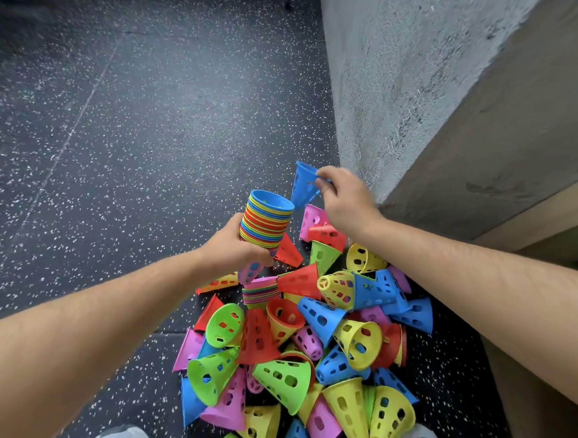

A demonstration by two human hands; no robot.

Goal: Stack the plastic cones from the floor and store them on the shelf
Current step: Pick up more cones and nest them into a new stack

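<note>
1. Shoe toes (122, 437), pale grey, two: at the bottom edge, one either side of the heap.
2. Loose perforated plastic cones (306, 355), red, yellow, green, blue and pink: a jumbled heap on the floor, running from the shoes to the wall foot. Most lie on their sides and a few are part-nested.
3. Nested multicoloured stack of plastic cones (265, 222), wide rims up, slightly tilted: left hand (235, 246) grips its lower part above the heap, fingers (261, 261) curled round it.
4. Single blue perforated plastic cone (301, 185), narrow end down: right hand (344, 202) pinches its rim, lifted clear of the heap, just beside the stack's top.
5. Shorter nested stack of cones (261, 290): lying on the heap below the left hand.
6. Step in hand, as judged: gathering is under way, with much of the heap unsorted and nothing yet shelved. The next move calls for lining the blue cone's tip over the stack's open top rim, matching its tilt, then dropping it in.
7. Floor (116, 140): dark rubber, white-speckled.
8. Rough grey concrete wall (391, 72), at right. A pale wooden ledge (552, 214) lies beyond; whether it is the shelf cannot be told.
</note>
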